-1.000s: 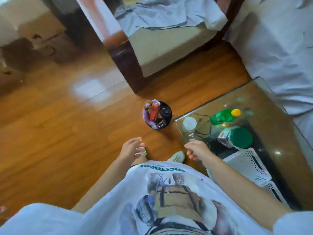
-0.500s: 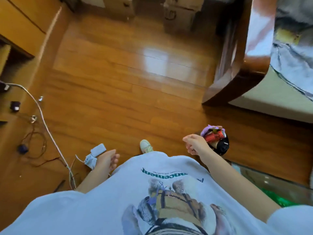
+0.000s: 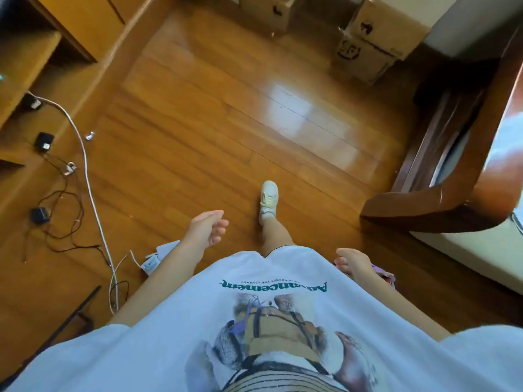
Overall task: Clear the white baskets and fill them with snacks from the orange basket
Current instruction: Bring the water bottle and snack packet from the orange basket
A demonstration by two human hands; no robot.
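No white basket and no orange basket is in view. My left hand (image 3: 208, 229) hangs over the wooden floor with relaxed fingers and holds nothing. My right hand (image 3: 352, 263) swings at my right side, fingers loosely curled, holding nothing. Just behind my right wrist a sliver of the dark floor container with purple and pink packets (image 3: 383, 274) shows; most of it is hidden by my arm and shirt. My shoe (image 3: 268, 198) steps forward on the floor.
White and black cables (image 3: 90, 188) with plugs and a white adapter (image 3: 158, 256) lie on the floor at left. Wooden cabinets (image 3: 70, 29) stand far left. Cardboard boxes (image 3: 376, 38) sit at the back. A dark wooden sofa frame (image 3: 452, 193) stands at right.
My view has swung left, away from the glass table and baskets; the floor container slid to my right side. My left hand rose forward, my right dropped back. One foot stepped forward.
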